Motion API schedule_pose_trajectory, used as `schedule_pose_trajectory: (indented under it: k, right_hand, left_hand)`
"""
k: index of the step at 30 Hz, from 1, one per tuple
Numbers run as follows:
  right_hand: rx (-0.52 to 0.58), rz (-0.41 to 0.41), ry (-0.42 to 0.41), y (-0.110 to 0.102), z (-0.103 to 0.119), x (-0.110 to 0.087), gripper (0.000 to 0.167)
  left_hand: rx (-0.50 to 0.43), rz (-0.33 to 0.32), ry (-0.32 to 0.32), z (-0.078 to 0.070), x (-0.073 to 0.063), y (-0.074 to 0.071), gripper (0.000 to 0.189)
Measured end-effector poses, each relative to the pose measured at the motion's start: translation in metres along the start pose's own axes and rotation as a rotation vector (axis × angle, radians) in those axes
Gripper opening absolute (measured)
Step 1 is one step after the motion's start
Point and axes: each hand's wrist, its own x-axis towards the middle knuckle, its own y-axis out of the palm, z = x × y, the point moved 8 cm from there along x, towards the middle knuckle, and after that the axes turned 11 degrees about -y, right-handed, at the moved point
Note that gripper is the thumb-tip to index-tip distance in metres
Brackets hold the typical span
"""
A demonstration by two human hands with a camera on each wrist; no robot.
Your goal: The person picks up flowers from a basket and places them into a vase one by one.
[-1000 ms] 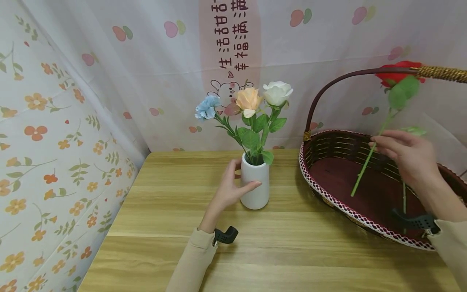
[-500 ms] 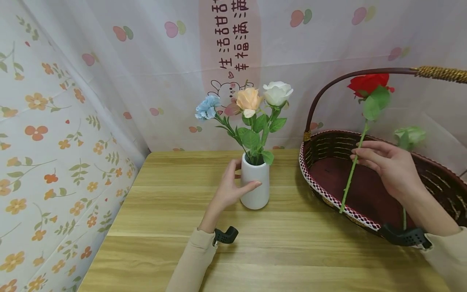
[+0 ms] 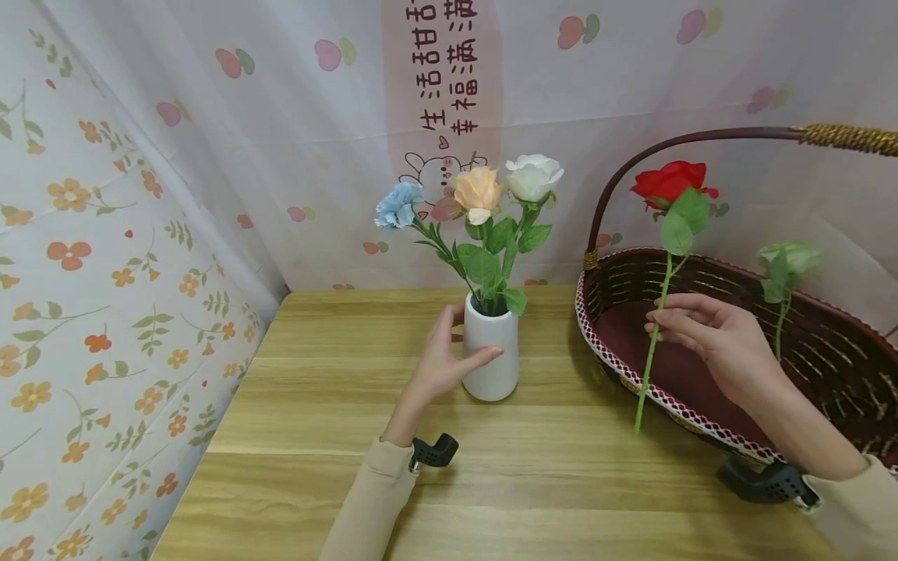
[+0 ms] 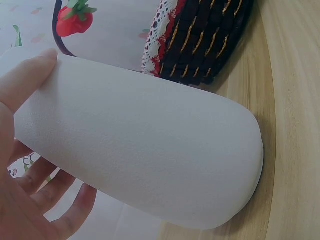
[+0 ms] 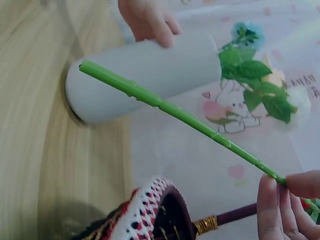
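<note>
A white vase (image 3: 493, 362) stands upright on the wooden table, holding a blue carnation (image 3: 398, 206), a peach rose (image 3: 478, 190) and a white rose (image 3: 534, 178). My left hand (image 3: 440, 360) grips its left side, thumb across the front and fingers behind. Over the front left of a basket, my right hand (image 3: 726, 343) pinches a red rose (image 3: 669, 184) by its stem, bloom up. The lower stem (image 5: 185, 117) hangs past the basket's rim, to the right of the vase. In the right wrist view its cut end overlaps the vase.
The dark woven basket (image 3: 634, 273) with lace trim and a tall arched handle (image 3: 691, 139) takes up the right side. A pale green rose (image 3: 789, 261) leans inside it. Printed curtains (image 3: 295, 140) hang behind and left of the table (image 3: 337, 405).
My right hand has carried the red rose left and down from deep over the basket toward its front left rim. The left hand and vase have stayed still.
</note>
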Motion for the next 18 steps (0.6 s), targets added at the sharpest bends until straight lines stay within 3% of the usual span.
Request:
schedule_pose_trajectory:
  k: [11, 18]
  right_hand:
    - [-0.206, 0.054, 0.062, 0.021, -0.010, -0.006, 0.014]
    - [-0.242, 0.091, 0.053, 0.032, -0.008, -0.004, 0.015]
  left_hand:
    - [0.003, 0.003, -0.012, 0.001, 0.000, 0.000, 0.068]
    - [0.011, -0.002, -0.005, 0.000, 0.000, 0.000, 0.068]
